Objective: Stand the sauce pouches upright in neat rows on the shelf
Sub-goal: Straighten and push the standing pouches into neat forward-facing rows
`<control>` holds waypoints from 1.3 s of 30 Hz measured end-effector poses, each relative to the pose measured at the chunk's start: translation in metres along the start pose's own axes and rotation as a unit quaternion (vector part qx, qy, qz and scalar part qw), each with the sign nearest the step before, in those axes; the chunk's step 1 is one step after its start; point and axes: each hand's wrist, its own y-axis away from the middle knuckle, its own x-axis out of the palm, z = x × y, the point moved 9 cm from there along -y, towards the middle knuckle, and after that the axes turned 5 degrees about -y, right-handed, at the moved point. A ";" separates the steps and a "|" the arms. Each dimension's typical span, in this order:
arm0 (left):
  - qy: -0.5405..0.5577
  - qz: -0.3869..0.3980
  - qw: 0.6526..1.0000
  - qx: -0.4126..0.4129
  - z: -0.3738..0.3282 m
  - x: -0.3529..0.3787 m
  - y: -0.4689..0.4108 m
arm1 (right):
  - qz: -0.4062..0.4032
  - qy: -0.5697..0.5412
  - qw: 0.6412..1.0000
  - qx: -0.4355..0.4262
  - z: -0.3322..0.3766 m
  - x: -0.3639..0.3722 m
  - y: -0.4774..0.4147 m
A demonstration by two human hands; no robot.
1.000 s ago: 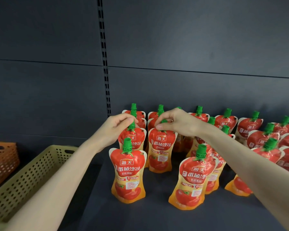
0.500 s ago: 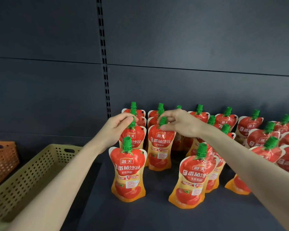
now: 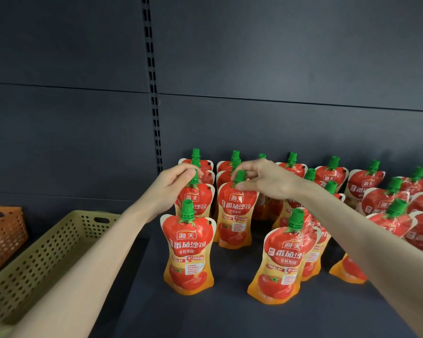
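Several red-and-orange tomato sauce pouches with green caps stand in rows on the dark shelf (image 3: 230, 313). My left hand (image 3: 174, 185) pinches the green cap of a pouch (image 3: 195, 198) in the leftmost row, behind the front pouch (image 3: 188, 252). My right hand (image 3: 266, 179) pinches the cap of the neighbouring pouch (image 3: 235, 213), which stands upright. Another pouch (image 3: 279, 259) stands at the front, to the right. My right forearm hides parts of the pouches behind it.
A beige perforated basket (image 3: 34, 259) sits at the lower left beside the shelf, with an orange basket (image 3: 3, 230) behind it. More pouches (image 3: 386, 206) crowd the right side, some leaning. The dark back panel has a slotted upright (image 3: 154, 93).
Both hands keep their pinch on the two caps; the pouch under my right hand has shifted slightly, showing more of its green cap. The view has barely moved.
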 end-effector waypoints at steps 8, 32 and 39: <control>-0.001 0.009 1.000 -0.012 -0.001 -0.001 0.001 | -0.040 0.017 0.999 -0.004 0.001 -0.005 0.002; 0.126 -0.124 0.982 -0.072 0.007 0.019 0.119 | -0.130 -0.147 0.979 -0.051 -0.015 -0.005 0.137; 0.121 -0.141 0.974 -0.126 0.043 0.046 0.140 | -0.240 -0.190 0.952 -0.011 -0.049 0.020 0.145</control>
